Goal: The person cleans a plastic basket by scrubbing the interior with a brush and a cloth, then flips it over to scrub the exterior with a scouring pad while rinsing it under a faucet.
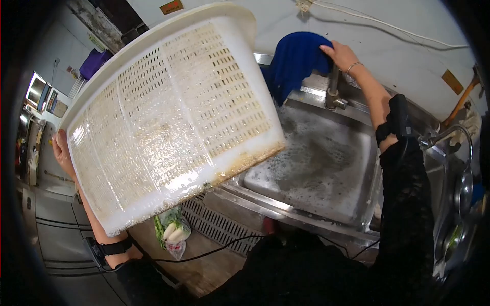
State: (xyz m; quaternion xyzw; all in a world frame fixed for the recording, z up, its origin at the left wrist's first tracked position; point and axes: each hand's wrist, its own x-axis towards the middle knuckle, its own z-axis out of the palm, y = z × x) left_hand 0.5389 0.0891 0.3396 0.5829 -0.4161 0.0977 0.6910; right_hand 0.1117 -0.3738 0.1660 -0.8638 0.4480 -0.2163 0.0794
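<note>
A large white plastic basket (148, 117) is held up, tilted, its slotted face turned toward me. Its surface is wet and sudsy, with brown staining along the lower edge. My left hand (62, 153) grips the basket's rim at the left; part of that hand is behind the basket. At the back of the sink, my right hand (342, 56) is closed on a dark blue cloth (298, 61), which hangs down from the fingers beside the faucet (333, 94). Below it, the steel sink (370, 178) contains cloudy, foamy water (316, 158).
Beneath the basket, a bag of vegetables (176, 229) rests on the floor near a slotted drain cover (219, 224). A black cable (214, 251) crosses in front of me. At the right are a second faucet (449, 133) and a wooden handle (461, 102) by the wall.
</note>
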